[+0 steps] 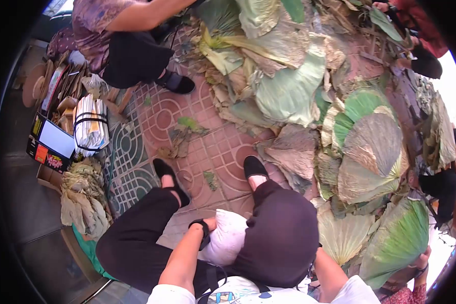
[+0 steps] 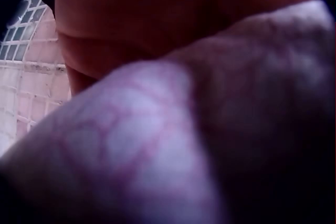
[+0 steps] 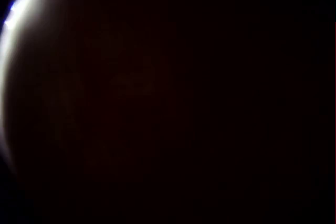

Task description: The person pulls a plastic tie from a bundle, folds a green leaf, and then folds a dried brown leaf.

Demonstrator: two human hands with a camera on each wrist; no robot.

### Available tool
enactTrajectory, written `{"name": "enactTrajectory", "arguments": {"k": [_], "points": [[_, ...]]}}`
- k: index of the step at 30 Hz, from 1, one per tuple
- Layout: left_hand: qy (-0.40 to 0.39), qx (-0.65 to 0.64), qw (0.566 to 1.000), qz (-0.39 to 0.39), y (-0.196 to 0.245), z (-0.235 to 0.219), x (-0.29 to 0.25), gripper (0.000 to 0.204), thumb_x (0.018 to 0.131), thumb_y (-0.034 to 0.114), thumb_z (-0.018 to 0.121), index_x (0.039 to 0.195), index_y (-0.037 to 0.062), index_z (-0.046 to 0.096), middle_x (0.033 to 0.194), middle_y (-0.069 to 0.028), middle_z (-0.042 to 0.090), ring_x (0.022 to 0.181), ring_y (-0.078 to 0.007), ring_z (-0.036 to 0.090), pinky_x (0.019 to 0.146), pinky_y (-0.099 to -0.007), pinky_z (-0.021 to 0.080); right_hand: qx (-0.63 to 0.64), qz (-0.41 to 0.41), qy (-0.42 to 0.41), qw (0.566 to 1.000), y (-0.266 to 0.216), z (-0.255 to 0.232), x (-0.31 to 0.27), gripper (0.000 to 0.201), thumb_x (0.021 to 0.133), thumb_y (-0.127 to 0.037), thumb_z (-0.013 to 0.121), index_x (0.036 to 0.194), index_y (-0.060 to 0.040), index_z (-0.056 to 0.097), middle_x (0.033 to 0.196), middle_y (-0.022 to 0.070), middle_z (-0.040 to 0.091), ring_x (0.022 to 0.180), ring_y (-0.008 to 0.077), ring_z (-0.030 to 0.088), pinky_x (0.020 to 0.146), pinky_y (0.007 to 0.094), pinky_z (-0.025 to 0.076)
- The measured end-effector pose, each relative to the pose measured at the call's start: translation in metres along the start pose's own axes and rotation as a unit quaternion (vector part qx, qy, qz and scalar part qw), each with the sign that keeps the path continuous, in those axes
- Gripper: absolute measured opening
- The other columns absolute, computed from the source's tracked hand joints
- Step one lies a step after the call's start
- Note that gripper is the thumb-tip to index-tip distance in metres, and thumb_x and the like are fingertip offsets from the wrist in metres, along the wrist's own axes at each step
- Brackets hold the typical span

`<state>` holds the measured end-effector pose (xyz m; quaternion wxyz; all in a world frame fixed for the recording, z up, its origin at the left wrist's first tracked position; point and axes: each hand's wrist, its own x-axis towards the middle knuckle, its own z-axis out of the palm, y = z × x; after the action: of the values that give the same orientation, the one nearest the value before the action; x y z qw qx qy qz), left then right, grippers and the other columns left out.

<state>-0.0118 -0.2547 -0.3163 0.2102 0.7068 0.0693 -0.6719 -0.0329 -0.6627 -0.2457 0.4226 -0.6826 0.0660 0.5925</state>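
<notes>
Between the seated person's legs sits a plump white cloth bundle (image 1: 228, 237), low in the middle of the head view. The left hand (image 1: 211, 223), with a black band at its wrist, is right against the upper left of this bundle; its fingers are hidden, and I cannot tell whether they grip it. Up close in the left wrist view, the bundle (image 2: 126, 129) shows pinkish lines, with the blurred hand (image 2: 142, 19) behind it. The right forearm (image 1: 329, 273) goes down beside the dark-trousered knee, which hides the right hand. Nearly all of the right wrist view is dark.
Large dried leaves (image 1: 289, 86) spread in a heap over the paved floor (image 1: 207, 139), with more leaves (image 1: 372, 152) at right. Bundled papers (image 1: 91, 124), an open box (image 1: 55, 142) and a leaf bundle (image 1: 83, 197) stand left. Other people sit around the heap.
</notes>
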Motion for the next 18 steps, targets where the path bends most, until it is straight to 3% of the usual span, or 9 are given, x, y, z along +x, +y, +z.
{"name": "enactTrajectory", "arguments": {"k": [3,6,13,16,17,18], "points": [[-0.062,-0.071,0.995,0.033,0.02,0.001,0.01,0.056,0.089,0.044,0.04,0.114,-0.0016,0.059,0.117,-0.022,0.059,0.109,-0.0324,0.057,0.09,-0.0394,0.042,0.027,0.039,0.049,0.998,-0.025,-0.001,0.022,0.039,0.084,-0.026,0.057,0.114,-0.0013,0.059,0.106,0.0154,0.064,0.098,0.0233,0.06,0.085,0.0322,0.046],[-0.135,-0.139,0.979,0.069,0.039,-0.005,0.022,0.055,0.089,0.044,0.041,0.115,-0.0009,0.058,0.118,-0.0211,0.058,0.109,-0.0317,0.056,0.09,-0.0391,0.042,0.037,0.069,0.125,0.989,-0.064,-0.01,0.081,0.039,0.084,-0.025,0.058,0.114,-0.0014,0.059,0.106,0.015,0.064,0.097,0.0226,0.06,0.084,0.0315,0.046],[-0.345,-0.292,0.885,0.106,0.062,-0.036,0.033,0.055,0.089,0.044,0.042,0.118,0.0008,0.057,0.122,-0.019,0.056,0.11,-0.0299,0.056,0.092,-0.0385,0.041,0.031,0.1,0.213,0.972,-0.138,-0.039,0.222,0.038,0.084,-0.023,0.059,0.114,-0.0017,0.059,0.105,0.0139,0.064,0.095,0.0208,0.061,0.081,0.03,0.047],[-0.415,-0.28,0.86,0.102,0.064,-0.044,0.043,0.055,0.089,0.044,0.042,0.119,0.0016,0.057,0.124,-0.0181,0.056,0.111,-0.0291,0.055,0.093,-0.0382,0.041,0.039,0.097,0.24,0.965,-0.155,-0.053,0.257,0.037,0.084,-0.023,0.059,0.114,-0.0018,0.059,0.105,0.0135,0.064,0.094,0.02,0.061,0.08,0.0294,0.048],[-0.426,-0.21,0.868,0.147,0.047,-0.023,0.06,0.055,0.089,0.045,0.042,0.12,0.0011,0.057,0.123,-0.0168,0.057,0.107,-0.0282,0.057,0.091,-0.0376,0.042,0.051,0.101,0.248,0.962,-0.155,-0.053,0.256,0.037,0.084,-0.023,0.059,0.115,-0.0019,0.059,0.104,0.0133,0.064,0.093,0.0197,0.061,0.079,0.0292,0.048],[-0.442,-0.186,0.866,0.142,0.034,-0.012,0.07,0.055,0.089,0.045,0.042,0.12,0.0011,0.057,0.123,-0.0168,0.057,0.107,-0.0282,0.057,0.091,-0.0376,0.042,0.06,0.099,0.258,0.959,-0.154,-0.055,0.257,0.037,0.084,-0.022,0.059,0.115,-0.0019,0.059,0.104,0.0132,0.064,0.093,0.0195,0.061,0.079,0.0289,0.048]]}}
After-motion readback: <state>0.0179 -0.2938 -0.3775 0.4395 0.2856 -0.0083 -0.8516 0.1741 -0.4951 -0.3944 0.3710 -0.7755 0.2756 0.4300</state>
